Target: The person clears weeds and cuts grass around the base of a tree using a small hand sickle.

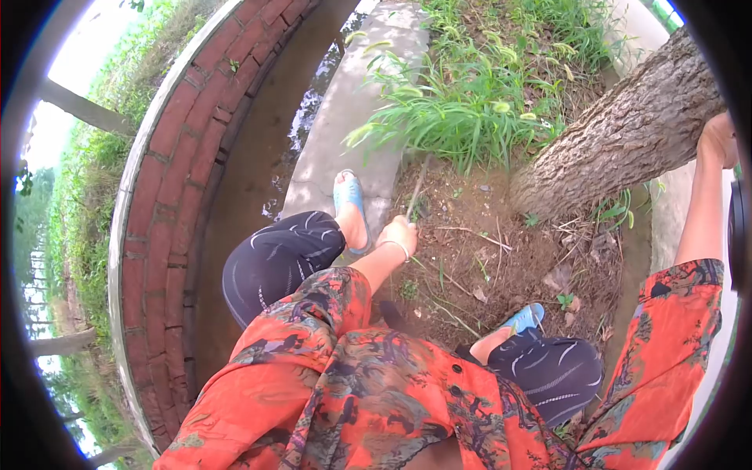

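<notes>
My left hand (398, 235), with a light band at its wrist, is closed around a thin grey-brown stick (420, 186). The stick slants away from me over bare soil (462, 211), its far end close to a clump of green grass (462, 117). Over at the far right, my right hand (717, 141) is raised against the upper part of a rough tree trunk (619, 129). Its fingers are mostly cut off by the dark edge of the view, so their grip does not show.
A concrete strip (321, 164) runs along a channel of brown water (247, 164), with a curved red brick wall (160, 227) beyond. My feet wear blue sandals (350, 205), one on concrete, one on soil. Twigs (478, 235) and dry leaves (558, 278) litter the ground.
</notes>
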{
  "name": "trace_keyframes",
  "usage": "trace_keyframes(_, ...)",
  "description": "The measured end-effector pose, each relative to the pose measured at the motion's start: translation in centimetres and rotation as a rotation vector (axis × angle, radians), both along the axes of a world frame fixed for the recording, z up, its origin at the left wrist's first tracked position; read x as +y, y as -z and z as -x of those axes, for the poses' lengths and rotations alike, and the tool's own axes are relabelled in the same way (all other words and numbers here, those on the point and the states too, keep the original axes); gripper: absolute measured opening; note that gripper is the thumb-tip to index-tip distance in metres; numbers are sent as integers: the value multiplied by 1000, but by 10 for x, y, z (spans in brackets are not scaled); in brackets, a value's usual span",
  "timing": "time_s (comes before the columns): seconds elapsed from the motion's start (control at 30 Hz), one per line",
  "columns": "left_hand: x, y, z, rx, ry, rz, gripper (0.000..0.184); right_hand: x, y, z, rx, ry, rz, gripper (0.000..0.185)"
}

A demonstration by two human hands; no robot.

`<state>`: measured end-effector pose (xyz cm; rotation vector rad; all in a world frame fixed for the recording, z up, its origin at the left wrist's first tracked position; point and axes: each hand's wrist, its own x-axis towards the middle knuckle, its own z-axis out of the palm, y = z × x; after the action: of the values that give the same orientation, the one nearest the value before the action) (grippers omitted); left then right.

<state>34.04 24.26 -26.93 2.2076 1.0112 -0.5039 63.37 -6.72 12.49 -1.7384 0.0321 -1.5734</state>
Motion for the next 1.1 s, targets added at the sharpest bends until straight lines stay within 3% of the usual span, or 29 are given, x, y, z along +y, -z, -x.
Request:
trace_keyframes(0.03, -1, -5, 13, 44, -36, -8, 32, 0, -1, 1, 1, 1, 8, 72)
trace_keyframes(0.07, -2, -4, 27, 123, 126, -13, 33, -2, 0, 1, 2, 4, 14, 73)
trace_keyframes(0.13, -16, 25, 57, 199, 55, -20, 37, -3, -1, 0, -1, 3, 15, 73)
trace_keyframes(0.2, -32, 4, 68, 247, 145, 48, 38, -4, -1, 1, 4, -4, 12, 74)
trace_keyframes(0.33, -19, 3, 67, 174, 174, -13, 35, -6, 1, 1, 9, -27, 0, 75)
trace_keyframes(0.4, -3, -4, 47, 77, 10, -60, 34, -7, 1, 3, 6, -42, 2, 76)
trace_keyframes(0.5, 17, -15, 32, 177, 65, -114, 37, -4, 0, 3, 8, -55, 3, 77)
trace_keyframes(0.57, 11, 17, 58, 191, 123, -132, 35, -5, -2, 5, 12, -50, -3, 77)
trace_keyframes(0.7, -14, -7, 64, 276, 147, -82, 35, -8, -2, 5, 34, -10, -22, 78)
trace_keyframes(0.77, -11, -23, 60, 239, 370, -7, 37, -11, 1, -4, 7, 18, -71, 83)
trace_keyframes(0.93, -11, -99, 2, 190, 600, -118, 39, -14, -4, 6, 89, -31, -75, 93)
trace_keyframes(1.03, 21, -106, -51, 215, 998, -307, 33, -13, 0, -1, 20, -8, -78, 94)
trace_keyframes(1.1, 38, -111, -84, 274, 1039, -307, 33, -7, -1, 4, -9, 3, -75, 95)
